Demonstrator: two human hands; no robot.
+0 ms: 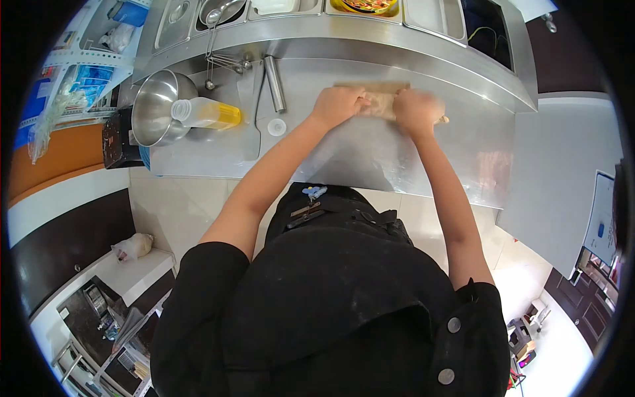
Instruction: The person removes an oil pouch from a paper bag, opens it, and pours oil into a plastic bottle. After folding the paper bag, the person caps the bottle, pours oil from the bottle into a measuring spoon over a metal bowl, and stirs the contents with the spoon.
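Nearest is the person's dark apron (324, 284), with the steel counter (317, 155) beyond it. On the counter's left side, a white cap (276, 127) lies between a long flat blade (255, 129) and the 2 hands; farther left, a yellow-ended bottle (208, 114) is just beside a steel bowl (155, 109). A steel cylinder (274, 84) lies near the far edge. The tan piece (378, 104) is on the counter in front of the person, between the hands. The left hand (337, 107) seems to pinch its left part, fingertips drawn together; the right hand (418, 111) is over its right part, blurred, so I cannot tell how its fingers close. The work looks like shaping or folding; handling it calls for even, light pressure from 2 sides. Farther off, 1 yellow-rimmed food bowl (366, 6) sits in the rail.
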